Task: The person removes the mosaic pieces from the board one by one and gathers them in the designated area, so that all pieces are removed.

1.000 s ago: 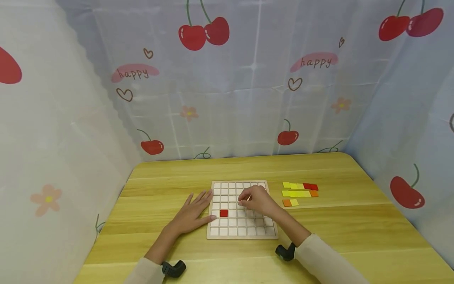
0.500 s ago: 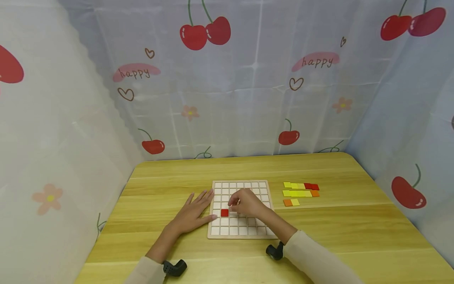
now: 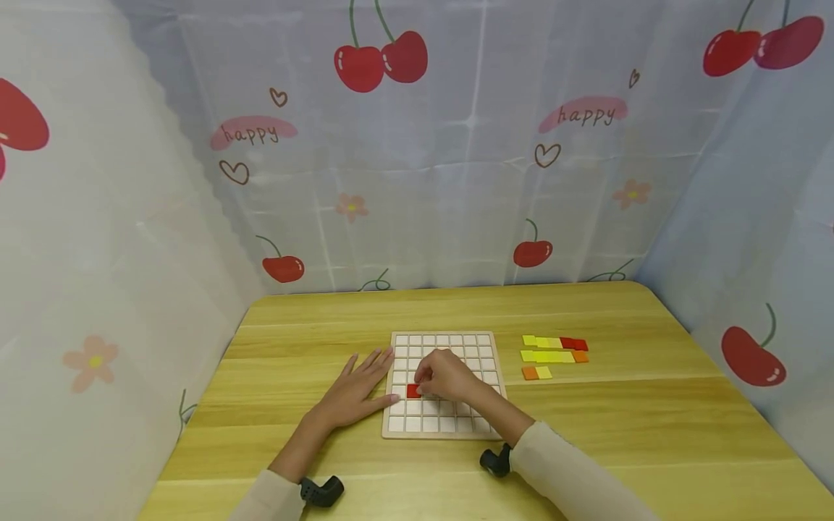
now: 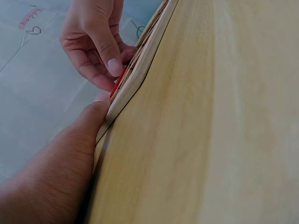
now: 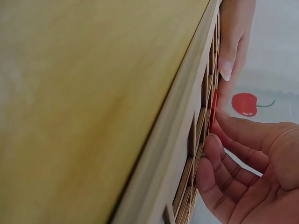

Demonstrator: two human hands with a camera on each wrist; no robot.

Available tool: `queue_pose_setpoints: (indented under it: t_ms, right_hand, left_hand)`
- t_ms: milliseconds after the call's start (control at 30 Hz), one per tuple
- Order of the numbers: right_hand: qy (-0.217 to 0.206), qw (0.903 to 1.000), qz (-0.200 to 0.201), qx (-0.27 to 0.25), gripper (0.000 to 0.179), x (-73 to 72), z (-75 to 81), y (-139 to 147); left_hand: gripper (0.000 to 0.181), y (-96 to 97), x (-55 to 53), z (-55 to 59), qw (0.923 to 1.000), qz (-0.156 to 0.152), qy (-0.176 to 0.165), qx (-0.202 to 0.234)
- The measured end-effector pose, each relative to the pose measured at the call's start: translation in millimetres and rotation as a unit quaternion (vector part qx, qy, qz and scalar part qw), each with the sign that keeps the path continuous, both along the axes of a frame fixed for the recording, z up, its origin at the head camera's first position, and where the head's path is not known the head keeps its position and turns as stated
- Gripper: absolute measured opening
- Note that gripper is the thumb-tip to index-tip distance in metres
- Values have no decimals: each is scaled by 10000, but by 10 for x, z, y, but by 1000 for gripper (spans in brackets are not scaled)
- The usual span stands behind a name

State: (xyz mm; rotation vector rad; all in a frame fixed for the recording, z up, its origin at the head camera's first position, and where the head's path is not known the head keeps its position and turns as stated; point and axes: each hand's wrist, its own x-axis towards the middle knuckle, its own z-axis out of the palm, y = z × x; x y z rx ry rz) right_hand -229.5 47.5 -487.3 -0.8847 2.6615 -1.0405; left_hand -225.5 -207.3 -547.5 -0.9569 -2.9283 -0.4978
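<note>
A square pale wooden grid board (image 3: 449,435) lies on the table, its shallow cells set in rows. One red square tile (image 3: 412,391) sits near its left side. My left hand (image 3: 355,391) lies spread at the board's left edge, with the thumb reaching onto the rim. My right hand (image 3: 446,375) is over the board, fingers curled, thumb and index finger pinching at the right edge of the red tile. In the right wrist view, the red tile (image 5: 214,111) shows edge-on at the thumb and fingertips; part of it is hidden.
Right of the board, on the wooden table (image 3: 625,434), are a row of yellow and red tiles (image 3: 547,342), a yellow row ending in an orange tile (image 3: 580,357), and an orange and a yellow tile (image 3: 543,373). A cherry-print curtain (image 3: 430,202) surrounds the table.
My right hand has moved left and slightly down across the board, from its middle to the red tile. The left hand has stayed in place.
</note>
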Motion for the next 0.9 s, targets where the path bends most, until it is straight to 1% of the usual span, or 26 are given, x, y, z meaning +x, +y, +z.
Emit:
queue_pose_setpoints:
  t_ms: [67,333,567,900]
  right_hand:
    - [14,10000,1,24,6,3,4,-5]
    - [-39,10000,-47,65,7,19,26,-14]
    - [-148,9997,-119,184,9,27,-1,-27]
    - [-153,9996,-148,170,9,43,14,-35]
  left_hand:
    - [88,-1,-4,2,10000,0,14,-52]
    - [88,0,-3,16,10000,-11,35,-8]
    - [86,-4,9,-13,9999,-85,70,82]
    - [88,-4,-10,-25,10000,-54,0,-31]
